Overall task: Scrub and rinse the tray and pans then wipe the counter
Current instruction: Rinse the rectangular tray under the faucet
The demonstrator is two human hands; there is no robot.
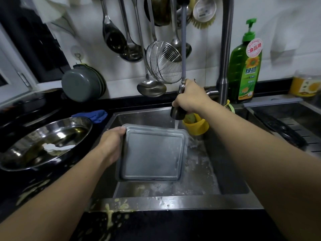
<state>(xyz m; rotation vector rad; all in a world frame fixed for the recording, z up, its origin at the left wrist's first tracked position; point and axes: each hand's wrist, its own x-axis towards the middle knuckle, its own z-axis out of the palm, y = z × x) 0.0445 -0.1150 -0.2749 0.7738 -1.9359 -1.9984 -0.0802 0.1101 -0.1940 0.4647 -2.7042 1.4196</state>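
Over a sink (pixel 231 171), a person's left hand (pixel 112 145) grips a square metal tray (pixel 152 153) while the right hand (pixel 191 97) grasps a spray head (pixel 178 113) pouring water onto its top edge.

I can read two things, both on the green dish soap bottle (pixel 245 66), standing up and to the right of my right hand's fingers (pixel 177 101). Its round red-and-white sticker (pixel 254 48) says 食品用. Its front label (pixel 250 71) says 绿劲. Smaller print there is too blurred.
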